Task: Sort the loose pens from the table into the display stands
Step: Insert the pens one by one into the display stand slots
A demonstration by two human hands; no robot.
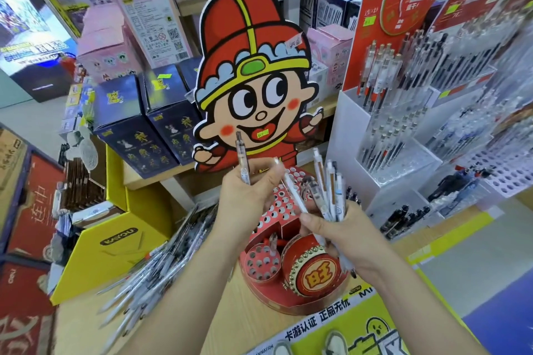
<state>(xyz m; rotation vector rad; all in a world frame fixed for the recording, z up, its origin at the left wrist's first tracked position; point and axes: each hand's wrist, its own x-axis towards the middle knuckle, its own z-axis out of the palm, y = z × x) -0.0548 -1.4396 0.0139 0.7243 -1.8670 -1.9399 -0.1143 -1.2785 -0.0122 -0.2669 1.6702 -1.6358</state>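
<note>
My left hand (245,199) holds one clear pen (241,157) upright above the red display stand (277,210) with its rows of round holes. My right hand (343,228) grips a fanned bunch of several white and clear pens (328,190), just right of the left hand. One pen (272,243) stands in the stand's low round tier next to a red drum (313,268). A pile of loose pens (161,256) lies on the wooden table at lower left. The stand's back is a cartoon boy cut-out (256,78).
White tiered pen stands (401,135) filled with pens rise at the right. A yellow cardboard box (115,242) sits left of the loose pile. Dark blue boxes (138,121) and pink boxes (135,23) fill the shelves behind. A yellow printed mat (360,323) lies at the table's front.
</note>
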